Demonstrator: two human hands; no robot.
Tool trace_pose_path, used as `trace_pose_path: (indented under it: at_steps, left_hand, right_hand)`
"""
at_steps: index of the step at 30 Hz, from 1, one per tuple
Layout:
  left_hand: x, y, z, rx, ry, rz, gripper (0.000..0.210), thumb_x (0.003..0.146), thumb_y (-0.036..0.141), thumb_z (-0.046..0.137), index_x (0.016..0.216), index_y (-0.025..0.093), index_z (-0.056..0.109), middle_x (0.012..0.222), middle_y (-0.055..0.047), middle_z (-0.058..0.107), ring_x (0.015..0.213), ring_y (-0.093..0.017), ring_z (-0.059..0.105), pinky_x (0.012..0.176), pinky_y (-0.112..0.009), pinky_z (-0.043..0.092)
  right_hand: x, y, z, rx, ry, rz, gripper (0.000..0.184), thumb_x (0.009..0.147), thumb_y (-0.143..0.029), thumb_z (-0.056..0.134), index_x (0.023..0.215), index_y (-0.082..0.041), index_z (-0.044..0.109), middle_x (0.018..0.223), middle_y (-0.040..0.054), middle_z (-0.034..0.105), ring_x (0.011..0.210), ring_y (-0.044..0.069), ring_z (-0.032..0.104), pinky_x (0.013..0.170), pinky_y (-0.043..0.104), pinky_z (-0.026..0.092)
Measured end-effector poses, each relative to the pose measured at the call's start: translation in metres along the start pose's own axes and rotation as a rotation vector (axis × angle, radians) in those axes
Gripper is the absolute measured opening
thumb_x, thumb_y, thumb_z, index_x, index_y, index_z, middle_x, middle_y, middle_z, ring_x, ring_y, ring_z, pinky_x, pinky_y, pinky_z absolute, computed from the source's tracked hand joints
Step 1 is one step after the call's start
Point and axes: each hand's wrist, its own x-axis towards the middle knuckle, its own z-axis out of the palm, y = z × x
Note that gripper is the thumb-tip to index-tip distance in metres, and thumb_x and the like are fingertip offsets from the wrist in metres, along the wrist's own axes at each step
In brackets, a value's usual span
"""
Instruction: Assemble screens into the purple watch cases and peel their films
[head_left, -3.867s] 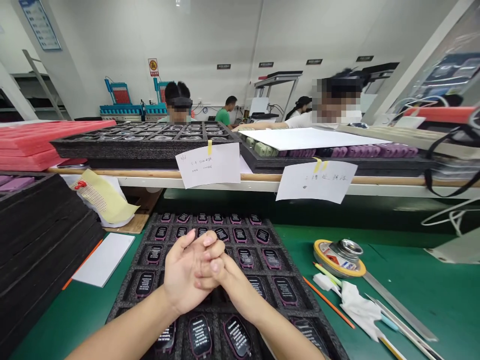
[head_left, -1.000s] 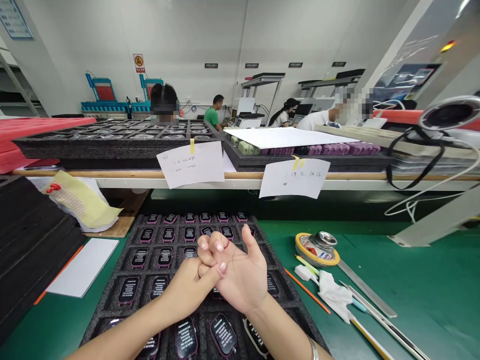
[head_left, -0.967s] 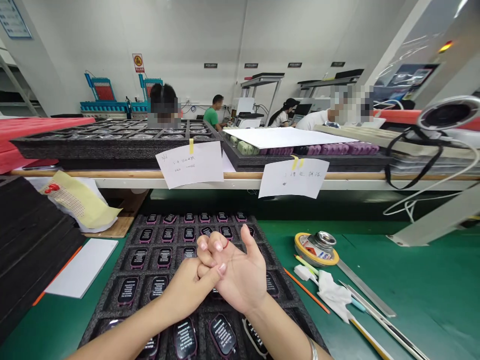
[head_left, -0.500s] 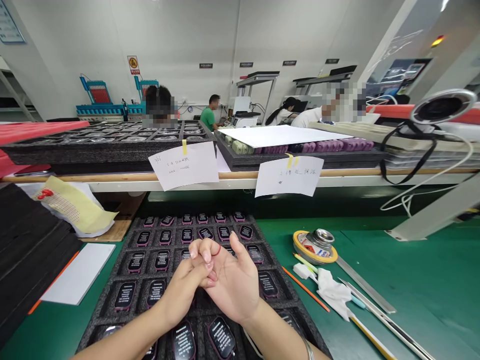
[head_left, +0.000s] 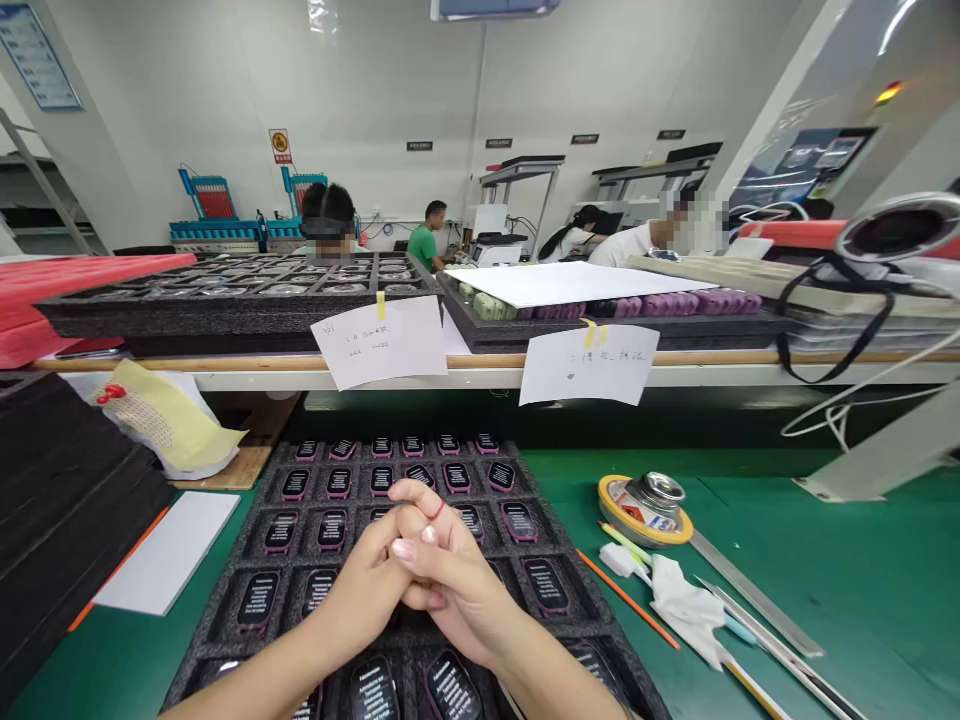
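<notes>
My left hand point(head_left: 373, 577) and my right hand point(head_left: 459, 572) are clasped together above a black foam tray point(head_left: 553, 538). The left fingers are folded against the right hand. My right thumb lies across the left hand, and a thin red band circles one right finger. I see no object in either hand. Beneath them, the tray holds rows of smartwatch bodies point(head_left: 280, 532) with purple edges and white text on dark screens. Several of these are partly hidden by my hands and forearms.
Right of the tray lie a yellow-rimmed tape roll point(head_left: 645, 510) with a metal piece on it, an orange stick point(head_left: 628, 600), a crumpled white tissue point(head_left: 686, 605) and a steel ruler point(head_left: 757, 595). Black foam stacks point(head_left: 67, 530) stand left. A shelf point(head_left: 480, 378) crosses ahead; co-workers sit beyond.
My right hand has turned from an open palm with its thumb raised to folded over the left hand. The view has tilted slightly, so the scene sits a little lower and farther right.
</notes>
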Motion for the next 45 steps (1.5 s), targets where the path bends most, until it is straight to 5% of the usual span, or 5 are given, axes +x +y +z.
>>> trace_pose_path:
  at_steps: [11, 25, 29, 35, 45]
  left_hand:
    - [-0.006, 0.0, -0.006, -0.144, -0.19, -0.058, 0.072, 0.069, 0.074, 0.071, 0.112, 0.017, 0.062, 0.105, -0.013, 0.068, 0.082, -0.021, 0.067, 0.059, -0.026, 0.057]
    - [-0.01, 0.003, 0.002, 0.016, -0.054, -0.057, 0.043, 0.087, 0.06, 0.061, 0.106, 0.021, 0.06, 0.11, -0.011, 0.072, 0.059, -0.014, 0.068, 0.038, -0.018, 0.05]
    - [-0.002, 0.0, -0.013, 0.417, 0.123, 0.271, 0.041, 0.101, 0.049, 0.04, 0.128, 0.022, 0.055, 0.13, -0.013, 0.066, 0.113, -0.026, 0.067, 0.09, -0.04, 0.059]
    - [0.016, -0.015, -0.029, 1.385, 0.476, 0.715, 0.076, 0.098, 0.031, 0.049, 0.16, 0.02, 0.006, 0.168, -0.018, -0.002, 0.154, -0.036, -0.004, 0.119, -0.067, 0.003]
    - [0.012, -0.025, -0.021, 1.658, 0.497, 0.706, 0.082, 0.097, 0.034, 0.049, 0.159, 0.02, -0.002, 0.163, -0.02, -0.022, 0.152, -0.04, -0.014, 0.114, -0.074, 0.001]
  right_hand:
    - [-0.001, 0.005, -0.004, 0.066, -0.274, 0.049, 0.053, 0.086, -0.065, 0.061, 0.071, -0.022, 0.033, 0.049, -0.0126, 0.031, 0.035, 0.001, 0.018, 0.034, 0.011, 0.022]
    - [0.0, 0.02, -0.008, -0.318, -0.09, -0.002, 0.057, 0.091, -0.073, 0.045, 0.065, -0.023, 0.037, 0.04, -0.0133, 0.027, 0.028, 0.004, 0.028, 0.032, 0.017, 0.03]
    - [-0.001, 0.0, -0.012, -0.867, -0.019, -0.326, 0.053, 0.095, -0.067, 0.044, 0.1, -0.017, 0.06, 0.087, 0.0078, 0.07, 0.083, 0.022, 0.068, 0.081, 0.04, 0.056]
    - [0.001, -0.009, -0.015, -2.009, 0.115, -0.689, 0.08, 0.094, -0.058, 0.053, 0.159, -0.027, 0.019, 0.167, 0.0162, 0.006, 0.153, 0.04, 0.004, 0.116, 0.071, 0.005]
    - [0.001, 0.006, -0.018, -2.131, 0.113, -0.614, 0.097, 0.089, -0.068, 0.053, 0.161, -0.022, 0.008, 0.167, 0.0188, 0.004, 0.153, 0.041, 0.002, 0.114, 0.073, 0.007]
